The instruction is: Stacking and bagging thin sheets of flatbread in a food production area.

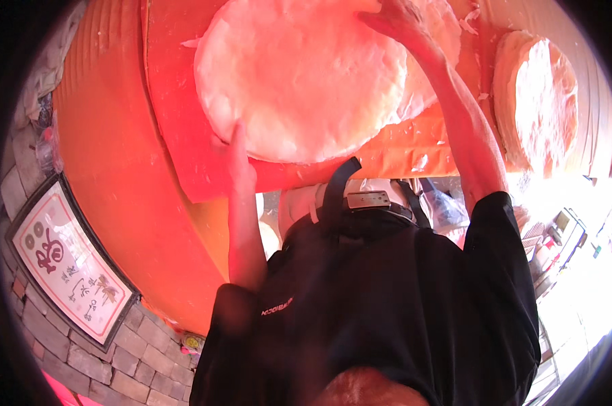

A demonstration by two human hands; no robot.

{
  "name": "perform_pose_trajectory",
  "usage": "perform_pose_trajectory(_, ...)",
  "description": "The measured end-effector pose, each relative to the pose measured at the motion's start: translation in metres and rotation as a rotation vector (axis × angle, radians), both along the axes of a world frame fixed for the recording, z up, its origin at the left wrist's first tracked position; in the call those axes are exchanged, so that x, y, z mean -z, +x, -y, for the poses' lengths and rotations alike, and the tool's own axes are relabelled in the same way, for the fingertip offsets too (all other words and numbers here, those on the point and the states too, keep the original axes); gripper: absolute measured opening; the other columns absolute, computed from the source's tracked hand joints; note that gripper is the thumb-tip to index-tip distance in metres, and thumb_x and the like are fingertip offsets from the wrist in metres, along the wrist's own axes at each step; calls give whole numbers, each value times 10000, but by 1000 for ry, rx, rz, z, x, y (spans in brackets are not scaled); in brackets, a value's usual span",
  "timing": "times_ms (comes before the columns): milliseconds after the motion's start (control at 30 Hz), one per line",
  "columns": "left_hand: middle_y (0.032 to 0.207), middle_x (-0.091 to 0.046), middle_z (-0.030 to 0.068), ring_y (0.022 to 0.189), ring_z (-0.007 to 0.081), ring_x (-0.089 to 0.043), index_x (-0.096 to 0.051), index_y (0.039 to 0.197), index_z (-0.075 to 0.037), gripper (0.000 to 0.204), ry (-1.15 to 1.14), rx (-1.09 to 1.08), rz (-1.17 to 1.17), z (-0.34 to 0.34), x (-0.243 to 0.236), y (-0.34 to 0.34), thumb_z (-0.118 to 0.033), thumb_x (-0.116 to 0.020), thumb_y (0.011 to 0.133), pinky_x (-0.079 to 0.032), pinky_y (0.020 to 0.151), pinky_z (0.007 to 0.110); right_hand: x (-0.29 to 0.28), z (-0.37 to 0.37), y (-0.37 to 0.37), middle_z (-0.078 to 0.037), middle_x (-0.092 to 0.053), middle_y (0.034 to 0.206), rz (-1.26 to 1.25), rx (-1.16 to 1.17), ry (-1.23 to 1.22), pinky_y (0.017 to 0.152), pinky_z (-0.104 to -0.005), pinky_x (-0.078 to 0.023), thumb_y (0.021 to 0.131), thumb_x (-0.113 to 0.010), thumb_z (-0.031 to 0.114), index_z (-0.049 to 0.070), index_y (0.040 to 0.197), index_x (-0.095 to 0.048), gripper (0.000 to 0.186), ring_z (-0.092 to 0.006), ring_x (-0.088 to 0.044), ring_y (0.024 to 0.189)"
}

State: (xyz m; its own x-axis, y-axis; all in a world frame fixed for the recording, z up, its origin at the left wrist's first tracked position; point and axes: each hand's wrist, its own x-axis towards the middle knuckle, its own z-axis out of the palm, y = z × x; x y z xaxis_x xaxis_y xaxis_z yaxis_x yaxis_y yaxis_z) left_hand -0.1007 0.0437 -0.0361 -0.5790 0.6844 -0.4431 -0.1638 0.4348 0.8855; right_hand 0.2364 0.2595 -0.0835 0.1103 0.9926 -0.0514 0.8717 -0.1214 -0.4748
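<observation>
A large, pale round flatbread (292,81) lies on the red-orange sheet (177,145), overlapping a second round piece (431,84) at its right. My left hand (237,145) is at its lower left edge, closed on it with the thumb on top and other fingers mostly hidden. My right hand (394,20) grips the upper right edge at the top of the view, its fingertips partly cut off. Pale flakes lie beside the bread.
A round stack of flatbreads (536,101) stands at the right, partly in glare. A framed sign (73,260) rests left of the orange table (123,203), over grey paving (137,338). Plastic bags (448,210) and bright, cluttered items lie beyond my right side.
</observation>
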Motion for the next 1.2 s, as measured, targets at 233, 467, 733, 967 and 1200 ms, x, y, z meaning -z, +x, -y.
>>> perform_pose_trajectory(233,1255,-601,147,1119,244,-602,-510,1305,57,521,182,34,237,5,-3,-29,-40,-703,830,-497,959,377,-84,-26,35,-73,-539,721,-717,-674,-881,685,-404,-444,720,-796,438,18,829,-601,476,-226,-567,734)
perform_pose_trajectory(467,1281,-598,145,1160,254,-589,-525,1296,51,446,128,-61,429,15,2,-60,-94,-664,899,-492,983,395,-70,63,-5,31,-455,599,-165,-303,-305,544,-287,-370,711,-816,454,75,640,-570,457,-82,-460,577)
perform_pose_trajectory(733,1181,-641,126,1055,228,-629,-618,1163,63,324,120,-135,86,-14,13,-27,-109,-675,895,-527,894,380,-40,58,-14,23,-500,645,-121,-240,160,574,-317,-400,752,-779,473,41,783,-627,459,-95,-476,611)
perform_pose_trajectory(967,1188,-609,118,1059,209,-612,-526,1245,45,429,127,83,192,12,1,-51,-57,-692,862,-519,882,346,-89,48,-11,38,-554,692,-624,-175,-437,575,-287,-415,810,-764,383,66,785,-625,347,-83,-491,626)
perform_pose_trajectory(1200,1241,-609,121,1166,209,-579,-527,1285,49,430,140,-116,625,13,2,-81,-54,-668,892,-458,1021,346,-25,77,-16,57,-548,693,-821,151,-452,510,-245,-345,787,-789,284,69,855,-665,257,-64,-467,574)
